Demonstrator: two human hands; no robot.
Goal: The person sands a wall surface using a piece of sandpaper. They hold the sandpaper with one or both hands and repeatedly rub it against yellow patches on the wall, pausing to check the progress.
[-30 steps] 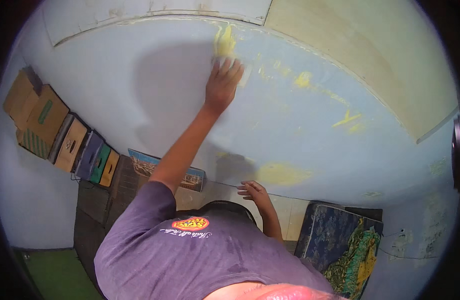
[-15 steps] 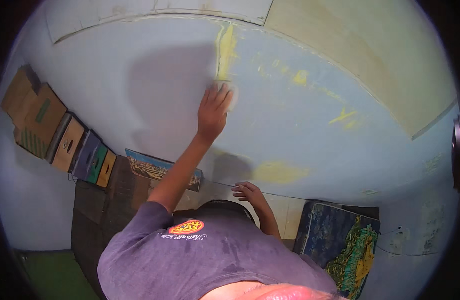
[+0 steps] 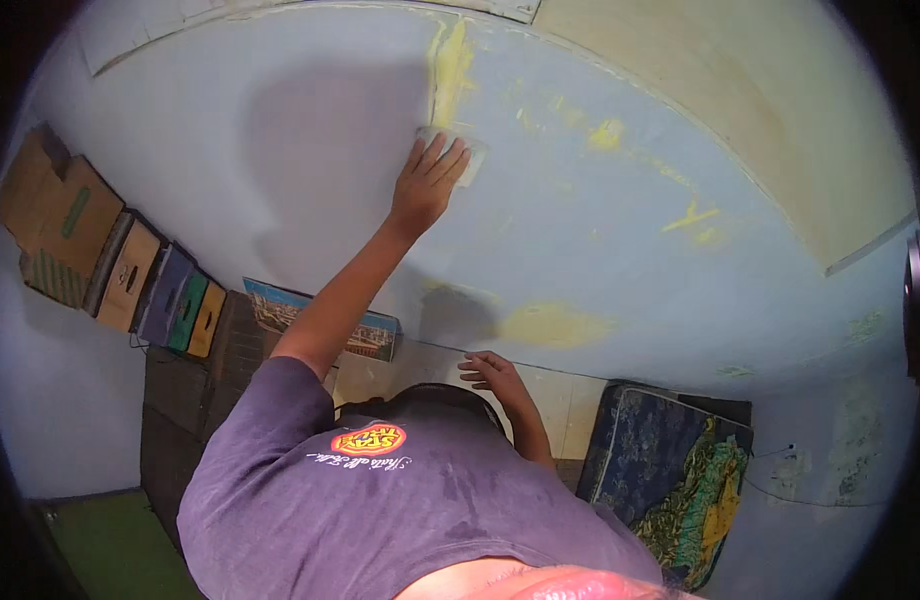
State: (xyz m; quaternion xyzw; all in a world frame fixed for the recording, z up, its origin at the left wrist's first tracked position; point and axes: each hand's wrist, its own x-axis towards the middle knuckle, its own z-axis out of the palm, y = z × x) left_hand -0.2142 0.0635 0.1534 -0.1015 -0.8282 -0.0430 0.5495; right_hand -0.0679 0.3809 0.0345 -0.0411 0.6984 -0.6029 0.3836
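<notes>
A pale, flat rectangular pad [image 3: 472,166] lies against the bluish-white wall [image 3: 560,230]. My left hand [image 3: 426,183] presses it there with the fingers stretched over it, at the lower end of a vertical yellow strip [image 3: 451,75]. The pad's right side sticks out past my fingers; the rest is covered. Low in front of my body, my right hand [image 3: 492,372] is held away from the wall with its fingers loosely apart. Nothing shows in it.
Yellow patches [image 3: 558,325] mark the wall. A picture panel [image 3: 372,336] leans at its foot. To the left stand a coloured drawer unit [image 3: 167,297] and a cardboard box [image 3: 72,218]; at the right, a dark blue mattress [image 3: 632,460] with a patterned cloth [image 3: 695,495] on it.
The whole view has shifted a little, so the wall sits higher in it. My left fingers are spread wider, and more of the pad shows to their right. My right hand stays nearly where it was.
</notes>
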